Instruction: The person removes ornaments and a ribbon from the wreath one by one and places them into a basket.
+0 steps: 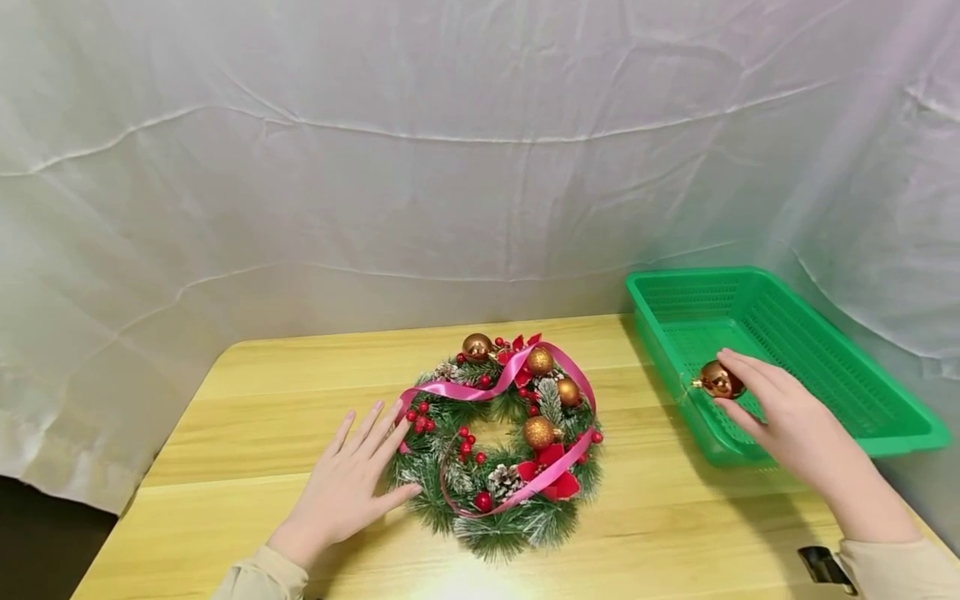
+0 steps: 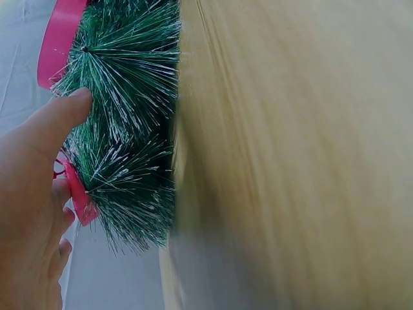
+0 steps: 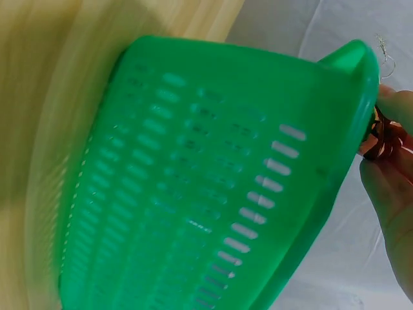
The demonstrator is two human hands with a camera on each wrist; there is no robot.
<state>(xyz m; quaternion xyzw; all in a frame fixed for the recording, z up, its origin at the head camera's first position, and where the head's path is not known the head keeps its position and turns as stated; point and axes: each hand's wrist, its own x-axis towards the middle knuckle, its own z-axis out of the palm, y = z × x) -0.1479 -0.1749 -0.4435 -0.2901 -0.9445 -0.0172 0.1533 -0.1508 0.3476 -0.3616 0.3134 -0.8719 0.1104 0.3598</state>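
Two hands work above the table (image 1: 247, 417) in the head view. The right hand (image 1: 787, 408) pinches a shiny copper ball ornament (image 1: 720, 379) between thumb and fingers, over the left rim of the green basket (image 1: 813, 358). The ornament's gold cap (image 1: 697, 383) points left, so its cap-to-base axis lies roughly level; the basket's long axis runs from far left to near right. The left hand (image 1: 348, 479) is spread, fingertips at the left edge of the wreath (image 1: 491, 533), a flat ring carrying a pink ribbon (image 1: 453, 389).

From the left wrist, the thumb lies against the green needles; the other fingers are partly hidden.

From the right wrist, the ornament is largely covered, though its thread loop seems to point toward the picture's top.
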